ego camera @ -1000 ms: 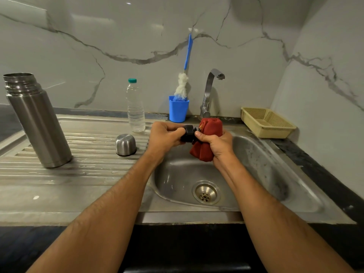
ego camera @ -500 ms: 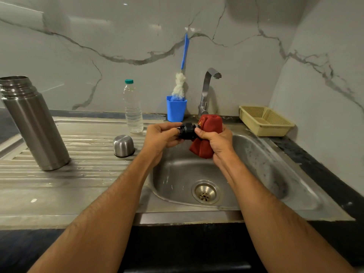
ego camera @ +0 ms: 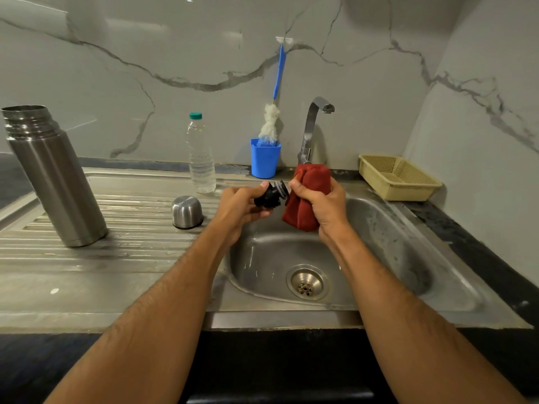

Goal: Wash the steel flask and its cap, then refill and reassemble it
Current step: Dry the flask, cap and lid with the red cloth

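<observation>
The open steel flask [ego camera: 55, 176] stands upright on the ribbed drainboard at the left. Its steel cup cap [ego camera: 186, 212] sits upside down on the drainboard nearer the sink. My left hand [ego camera: 237, 207] grips the black stopper [ego camera: 271, 194] above the basin's left rim. My right hand [ego camera: 319, 204] clutches a bunched red cloth [ego camera: 307, 196] right beside the stopper's threaded end; whether the cloth touches it is unclear.
A plastic water bottle [ego camera: 200, 157] stands behind the cap. A blue cup [ego camera: 264, 158] holds a bottle brush [ego camera: 269, 123] by the tap [ego camera: 312, 126], which is not running. A beige basket [ego camera: 398, 176] sits at the back right. The basin [ego camera: 379, 243] has a drain [ego camera: 307, 282].
The stopper has come out from against the cloth and turned in my left hand, showing its threaded end. Both hands stay over the sink's back left.
</observation>
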